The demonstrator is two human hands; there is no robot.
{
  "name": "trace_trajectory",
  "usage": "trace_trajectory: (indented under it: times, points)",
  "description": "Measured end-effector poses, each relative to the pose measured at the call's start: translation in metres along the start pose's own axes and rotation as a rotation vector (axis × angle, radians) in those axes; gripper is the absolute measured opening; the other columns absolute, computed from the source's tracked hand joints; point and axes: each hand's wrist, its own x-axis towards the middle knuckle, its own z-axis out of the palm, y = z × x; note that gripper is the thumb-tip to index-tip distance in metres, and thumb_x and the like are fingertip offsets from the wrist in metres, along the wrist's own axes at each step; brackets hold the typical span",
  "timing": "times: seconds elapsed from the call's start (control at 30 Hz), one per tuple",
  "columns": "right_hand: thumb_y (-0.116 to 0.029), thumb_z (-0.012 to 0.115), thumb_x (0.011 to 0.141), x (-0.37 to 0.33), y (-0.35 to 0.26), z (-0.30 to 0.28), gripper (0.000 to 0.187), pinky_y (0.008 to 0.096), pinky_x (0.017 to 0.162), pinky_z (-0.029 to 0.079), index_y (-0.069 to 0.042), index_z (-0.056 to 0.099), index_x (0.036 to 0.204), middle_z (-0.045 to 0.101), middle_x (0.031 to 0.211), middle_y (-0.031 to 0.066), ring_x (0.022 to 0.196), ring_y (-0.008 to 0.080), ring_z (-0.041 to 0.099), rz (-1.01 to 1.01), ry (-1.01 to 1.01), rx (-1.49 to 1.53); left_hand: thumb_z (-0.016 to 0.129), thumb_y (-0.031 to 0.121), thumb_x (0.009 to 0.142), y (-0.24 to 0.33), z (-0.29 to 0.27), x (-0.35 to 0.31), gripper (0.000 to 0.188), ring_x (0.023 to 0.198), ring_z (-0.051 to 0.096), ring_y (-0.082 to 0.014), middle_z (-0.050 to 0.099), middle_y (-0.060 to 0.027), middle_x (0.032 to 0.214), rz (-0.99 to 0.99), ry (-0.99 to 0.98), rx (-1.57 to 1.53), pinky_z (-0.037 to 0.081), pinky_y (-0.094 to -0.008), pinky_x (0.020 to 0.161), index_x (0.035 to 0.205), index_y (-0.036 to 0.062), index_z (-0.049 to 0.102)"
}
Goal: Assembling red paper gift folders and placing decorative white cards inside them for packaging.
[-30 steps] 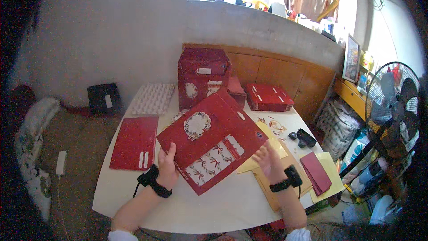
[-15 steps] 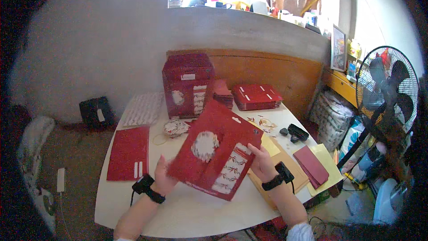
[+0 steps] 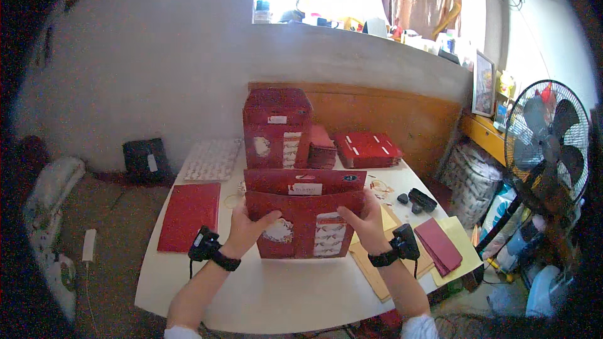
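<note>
Both my hands hold a dark red paper pouch [image 3: 304,229] upright over the white table [image 3: 251,304]. Its front has a round white patterned patch and a column of white printed strips. A taller back panel, with a hanging slot and a white label, rises behind the front edge, leaving a gap at the top. My left hand [image 3: 250,229] is closed on the pouch's left side, thumb across the front. On the opposite side my right hand [image 3: 367,223] grips it the same way. Beyond it stands a block of similar red pouches [image 3: 267,129].
Dark pink folded pieces [image 3: 321,147] and a stack of red pouches [image 3: 369,149] stand at the back. White printed sheets [image 3: 212,160] and a red flat piece [image 3: 188,216] lie left. Pink envelopes [image 3: 438,246] rest on yellow paper [image 3: 463,238] at right, near black objects [image 3: 422,201]. A fan [image 3: 546,129] stands beyond.
The pouch has turned from tilted to upright, and its top now gapes. Both hands have moved to matching places on its sides, thumbs in front. The view has shifted slightly.
</note>
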Motion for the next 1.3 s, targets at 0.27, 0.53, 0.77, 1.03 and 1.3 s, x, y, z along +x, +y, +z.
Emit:
trace_trajectory:
  times: [0.27, 0.53, 0.77, 1.03, 1.3]
  points:
    - [0.003, 0.056, 0.077, -0.001, 0.018, -0.005, 0.053, 0.0317, 0.088, 0.041, -0.009, 0.027, 0.119, 0.038, 0.116, 0.0111, 0.102, 0.0204, 0.048, -0.284, 0.062, 0.092, 0.061, 0.001, 0.073, -0.012, 0.005, -0.005, 0.043, 0.098, 0.05, -0.0175, 0.048, -0.0101, 0.108, 0.13, 0.19, -0.133, 0.043, -0.0301, 0.083, 0.109, 0.0012, 0.037]
    - [0.003, 0.059, 0.074, 0.004, -0.001, -0.006, 0.025, 0.0283, 0.087, 0.035, -0.002, 0.052, 0.098, 0.045, 0.107, 0.0072, 0.098, 0.0174, 0.047, -0.327, -0.069, -0.298, 0.063, -0.001, 0.066, 0.017, 0.003, 0.009, 0.045, 0.114, 0.035, -0.0262, 0.033, -0.0147, 0.121, 0.559, 0.251, 0.354, 0.031, -0.04, 0.094, 0.106, 0.0082, 0.044]
    - [0.005, 0.057, 0.075, 0.0, 0.002, -0.006, 0.026, 0.0254, 0.08, 0.042, -0.001, 0.055, 0.1, 0.054, 0.101, 0.0086, 0.095, 0.0142, 0.051, -0.185, -0.052, -0.255, 0.066, 0.008, 0.064, 0.025, 0.01, 0.01, 0.035, 0.103, 0.042, -0.0282, 0.046, -0.0103, 0.108, 0.885, 0.1, 0.897, 0.032, -0.0445, 0.088, 0.097, 0.0141, 0.057]
    - [0.006, 0.058, 0.074, 0.001, 0.003, -0.006, 0.031, 0.0265, 0.08, 0.043, 0.0, 0.055, 0.104, 0.053, 0.104, 0.0092, 0.095, 0.0149, 0.052, -0.229, -0.126, -0.339, 0.065, 0.018, 0.069, 0.033, 0.026, 0.017, 0.034, 0.075, 0.046, -0.0195, 0.048, -0.004, 0.086, 0.949, -0.074, 1.007, 0.038, -0.0324, 0.065, 0.101, 0.0092, 0.055]
    - [-0.004, 0.067, 0.069, 0.0, -0.011, -0.006, 0.034, 0.0319, 0.078, 0.045, -0.008, 0.058, 0.101, 0.055, 0.102, 0.0125, 0.095, 0.0246, 0.053, -0.314, -0.106, -0.492, 0.063, 0.026, 0.07, 0.036, 0.026, 0.021, 0.039, 0.07, 0.045, -0.0173, 0.044, -0.0036, 0.078, 0.953, -0.149, 1.177, 0.037, -0.0296, 0.062, 0.103, 0.0087, 0.053]
